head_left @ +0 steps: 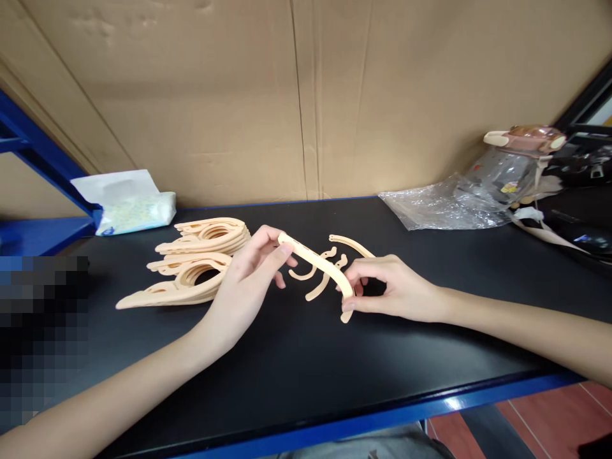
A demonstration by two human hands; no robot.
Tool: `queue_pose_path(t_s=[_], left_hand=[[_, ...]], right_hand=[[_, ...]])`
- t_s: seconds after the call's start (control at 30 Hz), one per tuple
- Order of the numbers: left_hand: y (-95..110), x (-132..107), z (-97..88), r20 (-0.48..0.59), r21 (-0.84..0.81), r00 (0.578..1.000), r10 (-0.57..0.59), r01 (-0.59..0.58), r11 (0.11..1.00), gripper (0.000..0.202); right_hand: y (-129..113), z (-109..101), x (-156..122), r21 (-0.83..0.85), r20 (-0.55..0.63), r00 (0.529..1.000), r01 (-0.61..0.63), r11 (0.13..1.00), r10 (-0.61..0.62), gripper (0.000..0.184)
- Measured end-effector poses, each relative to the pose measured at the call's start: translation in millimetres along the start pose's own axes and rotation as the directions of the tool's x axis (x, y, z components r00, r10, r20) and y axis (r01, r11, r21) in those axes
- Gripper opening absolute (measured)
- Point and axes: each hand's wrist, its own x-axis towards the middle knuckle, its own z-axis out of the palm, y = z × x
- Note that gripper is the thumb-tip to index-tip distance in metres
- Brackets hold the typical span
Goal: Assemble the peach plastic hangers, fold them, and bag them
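Observation:
My left hand (248,274) pinches one end of a curved peach plastic piece (318,262) between thumb and fingers. My right hand (392,290) grips the other end, fingers curled round it. The piece is held a little above the black table (335,370). Under and behind it lie loose peach plastic parts (329,255), thin and curved. A stack of several assembled peach plastic hangers (196,264) lies to the left of my left hand, fanned out on the table.
A pack of tissues (129,204) sits at the back left beside a blue shelf frame (33,166). Crumpled clear plastic (440,207) and a clear bottle with a pink lid (516,159) lie at the back right. Cardboard (306,95) forms the rear wall.

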Motion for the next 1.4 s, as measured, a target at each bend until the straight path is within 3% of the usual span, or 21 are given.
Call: queue_pose_path(t_s=[0.2, 0.33, 0.57, 0.77, 0.87, 0.97, 1.03, 1.13, 1.23, 1.4], left_hand=[[-0.5, -1.3, 0.1, 0.058, -0.231, 0.994, -0.089, 0.1, 0.968, 0.014], [-2.6, 0.6, 0.2, 0.06, -0.291, 0.99, -0.128, 0.14, 0.946, 0.012], [2.0, 1.5, 2.1, 0.175, -0.342, 0.962, -0.211, 0.26, 0.903, 0.011], [2.1, -0.5, 4.1, 0.205, -0.229, 0.938, -0.279, 0.323, 0.918, 0.018], [1.6, -1.6, 5.4, 0.228, -0.179, 0.934, -0.275, 0.317, 0.931, 0.024], [0.3, -3.1, 6.6, 0.31, -0.138, 0.917, -0.25, 0.304, 0.943, 0.025], [-1.0, -4.5, 7.9, 0.358, -0.128, 0.905, -0.231, 0.293, 0.948, 0.023], [-2.8, -6.9, 11.0, 0.419, -0.129, 0.881, -0.221, 0.298, 0.946, 0.028], [-3.8, -8.9, 14.1, 0.473, -0.108, 0.851, -0.227, 0.311, 0.944, 0.03], [-5.0, -10.3, 16.4, 0.5, -0.036, 0.839, -0.217, 0.27, 0.962, 0.026]], right_hand=[[-0.9, 0.8, -1.6, -0.139, 0.043, 0.985, 0.172, 0.975, -0.168, 0.017], [2.0, -1.9, -1.8, -0.206, 0.076, 0.966, 0.257, 0.944, -0.246, 0.019], [5.9, -5.4, -0.8, -0.367, 0.016, 0.98, 0.192, 0.91, -0.2, 0.024], [8.0, -4.6, 0.0, -0.478, -0.134, 0.985, 0.034, 0.878, -0.111, 0.02], [8.7, -4.2, 0.1, -0.463, -0.163, 0.966, 0.102, 0.88, -0.198, 0.016], [7.7, -3.5, -0.8, -0.473, -0.116, 0.941, 0.228, 0.851, -0.316, 0.029], [5.9, -2.6, -2.0, -0.529, -0.07, 0.919, 0.296, 0.795, -0.388, 0.034], [2.7, -1.0, -3.9, -0.636, 0.006, 0.879, 0.371, 0.677, -0.476, 0.028], [0.6, 0.2, -4.7, -0.681, 0.056, 0.854, 0.411, 0.606, -0.516, 0.02], [-0.7, 0.9, -3.3, -0.685, 0.033, 0.864, 0.385, 0.618, -0.502, 0.018]])
